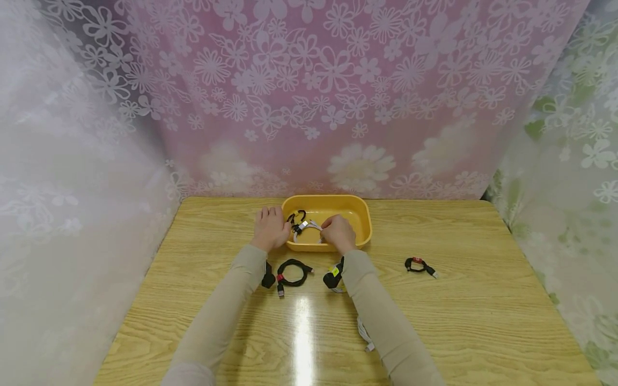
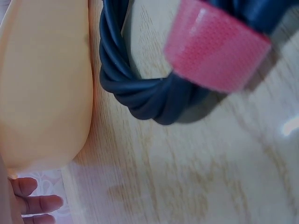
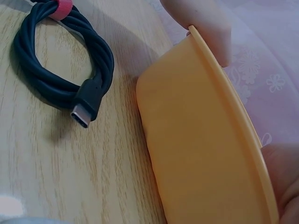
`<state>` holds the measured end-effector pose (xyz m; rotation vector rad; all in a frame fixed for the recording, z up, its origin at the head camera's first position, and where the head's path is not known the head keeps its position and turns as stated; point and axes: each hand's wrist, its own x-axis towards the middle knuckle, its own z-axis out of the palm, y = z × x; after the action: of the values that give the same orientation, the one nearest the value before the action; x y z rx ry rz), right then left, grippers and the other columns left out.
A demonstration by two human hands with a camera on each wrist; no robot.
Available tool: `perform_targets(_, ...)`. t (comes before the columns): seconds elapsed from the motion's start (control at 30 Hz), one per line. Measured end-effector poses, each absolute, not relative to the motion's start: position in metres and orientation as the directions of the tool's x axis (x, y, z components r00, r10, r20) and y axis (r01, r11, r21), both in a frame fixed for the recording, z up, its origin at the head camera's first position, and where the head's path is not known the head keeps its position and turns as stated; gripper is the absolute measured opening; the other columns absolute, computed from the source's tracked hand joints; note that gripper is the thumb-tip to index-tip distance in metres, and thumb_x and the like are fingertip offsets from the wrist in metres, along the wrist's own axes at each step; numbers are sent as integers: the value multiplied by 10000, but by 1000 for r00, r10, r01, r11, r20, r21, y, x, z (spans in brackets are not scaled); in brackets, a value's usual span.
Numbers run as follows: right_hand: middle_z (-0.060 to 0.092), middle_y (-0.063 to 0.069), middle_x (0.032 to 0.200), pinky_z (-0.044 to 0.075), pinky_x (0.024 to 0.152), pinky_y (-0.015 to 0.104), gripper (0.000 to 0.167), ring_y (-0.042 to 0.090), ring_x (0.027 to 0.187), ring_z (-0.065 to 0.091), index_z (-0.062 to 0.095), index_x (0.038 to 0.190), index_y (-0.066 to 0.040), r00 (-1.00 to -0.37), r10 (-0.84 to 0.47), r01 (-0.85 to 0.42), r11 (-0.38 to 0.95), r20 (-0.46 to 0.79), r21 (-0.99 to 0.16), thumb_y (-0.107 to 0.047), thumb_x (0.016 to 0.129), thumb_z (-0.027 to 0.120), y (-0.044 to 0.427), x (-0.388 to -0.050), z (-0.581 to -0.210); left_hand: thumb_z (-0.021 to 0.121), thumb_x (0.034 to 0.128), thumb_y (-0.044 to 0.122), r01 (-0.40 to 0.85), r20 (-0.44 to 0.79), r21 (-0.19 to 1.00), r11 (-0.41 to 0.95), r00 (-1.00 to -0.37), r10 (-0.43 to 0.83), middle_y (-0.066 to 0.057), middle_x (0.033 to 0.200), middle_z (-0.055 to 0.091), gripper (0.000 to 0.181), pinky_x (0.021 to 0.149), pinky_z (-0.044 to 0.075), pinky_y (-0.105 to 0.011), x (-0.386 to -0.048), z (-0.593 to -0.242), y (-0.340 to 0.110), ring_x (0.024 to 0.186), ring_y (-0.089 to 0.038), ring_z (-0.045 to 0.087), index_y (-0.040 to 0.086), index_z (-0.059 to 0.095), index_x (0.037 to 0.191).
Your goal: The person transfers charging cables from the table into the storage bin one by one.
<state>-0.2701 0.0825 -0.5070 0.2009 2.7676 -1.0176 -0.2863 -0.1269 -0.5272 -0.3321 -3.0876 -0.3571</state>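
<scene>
A yellow plastic bin (image 1: 357,241) stands at the table's back edge. My left hand (image 1: 271,229) holds its left rim, thumb over the edge and fingers on the outer side; several fingertips (image 2: 39,204) show in the left wrist view. Reaching into the bin, my right hand (image 1: 338,232) pinches a white cable (image 1: 313,224) with a USB plug. Its fingertips are partly hidden. Also in the bin, at the left end, lies a black cable (image 1: 292,218). In front sits a coiled black cable (image 1: 305,268) with a red strap and a USB-C plug (image 3: 84,112).
On the right of the table (image 1: 483,311) lies a small black cable (image 1: 417,261) with a red strap. A white cable (image 1: 363,332) is partly under the right sleeve, and another white cable (image 1: 338,290) shows below the right wrist camera. Patterned curtains hang at the back and both sides.
</scene>
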Motion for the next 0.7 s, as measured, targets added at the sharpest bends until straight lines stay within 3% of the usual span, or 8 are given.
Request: perform_targets(0.7,698,33,936,473,756,462,126,249,817,630,753,962,-159,-977,61,180,759,-206,-626,-192,847,710,82,-270,-508,435,996,279,227,79,200,953,-973,215,-205,1133,498,290,975,317,-498,-286,-526,-127,1091,-396,441,12,484,1097)
